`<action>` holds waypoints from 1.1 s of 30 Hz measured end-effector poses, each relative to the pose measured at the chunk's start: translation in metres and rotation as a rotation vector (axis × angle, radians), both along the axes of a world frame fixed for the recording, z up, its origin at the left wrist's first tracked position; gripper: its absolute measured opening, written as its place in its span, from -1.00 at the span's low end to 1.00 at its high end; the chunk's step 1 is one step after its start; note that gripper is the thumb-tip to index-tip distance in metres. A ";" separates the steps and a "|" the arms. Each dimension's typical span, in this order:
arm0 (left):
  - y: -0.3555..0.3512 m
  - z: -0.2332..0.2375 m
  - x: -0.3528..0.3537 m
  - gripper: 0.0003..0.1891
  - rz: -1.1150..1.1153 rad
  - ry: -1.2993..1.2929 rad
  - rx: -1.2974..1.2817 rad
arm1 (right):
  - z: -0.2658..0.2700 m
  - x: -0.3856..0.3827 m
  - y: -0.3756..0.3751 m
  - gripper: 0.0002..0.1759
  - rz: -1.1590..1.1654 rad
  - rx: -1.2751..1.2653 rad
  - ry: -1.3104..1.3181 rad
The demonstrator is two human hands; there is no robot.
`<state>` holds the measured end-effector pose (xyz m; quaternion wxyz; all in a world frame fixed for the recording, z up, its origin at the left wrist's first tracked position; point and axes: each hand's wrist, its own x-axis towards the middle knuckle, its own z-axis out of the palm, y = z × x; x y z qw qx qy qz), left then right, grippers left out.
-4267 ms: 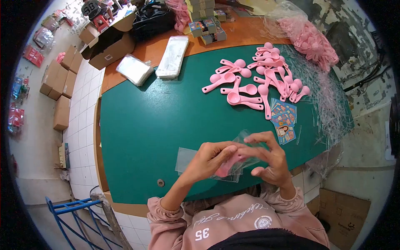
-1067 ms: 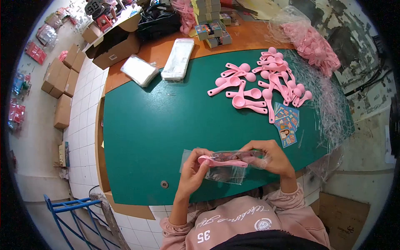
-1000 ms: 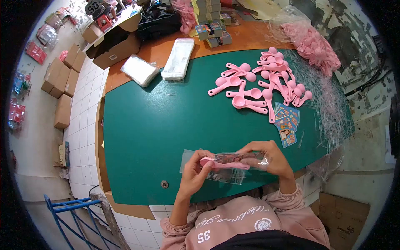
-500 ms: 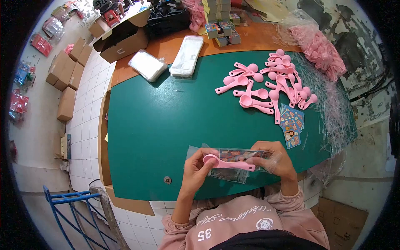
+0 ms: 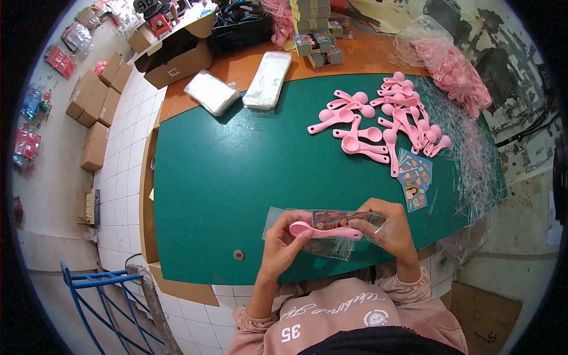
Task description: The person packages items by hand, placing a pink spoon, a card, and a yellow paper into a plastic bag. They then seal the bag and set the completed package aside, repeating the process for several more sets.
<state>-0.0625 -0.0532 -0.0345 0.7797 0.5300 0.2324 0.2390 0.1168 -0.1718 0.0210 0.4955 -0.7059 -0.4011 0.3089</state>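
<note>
Pink spoon tipped flatter than before, its round end pinched by the left hand, see-through bag just past it with a picture card inside, right hand gripping the bag's other end

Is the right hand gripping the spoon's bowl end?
No, the left hand grips the pink spoon by its bowl end while the right hand is near the handle.

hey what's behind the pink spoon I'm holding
A colourful printed card shows behind the pink spoon, with clear plastic. The spoon and right hand cover part of the card, so its full print can't be seen.
</note>
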 end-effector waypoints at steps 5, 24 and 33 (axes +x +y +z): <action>-0.005 0.003 0.003 -0.67 0.058 0.014 0.146 | 0.000 -0.014 0.003 -0.85 -0.134 0.087 -0.296; -0.001 -0.005 0.002 -0.69 -0.001 -0.039 -0.026 | 0.020 -0.009 -0.006 -0.80 0.095 0.038 0.040; -0.005 -0.006 0.005 -0.69 -0.044 -0.093 0.032 | 0.014 -0.009 -0.008 -0.82 0.059 -0.010 -0.158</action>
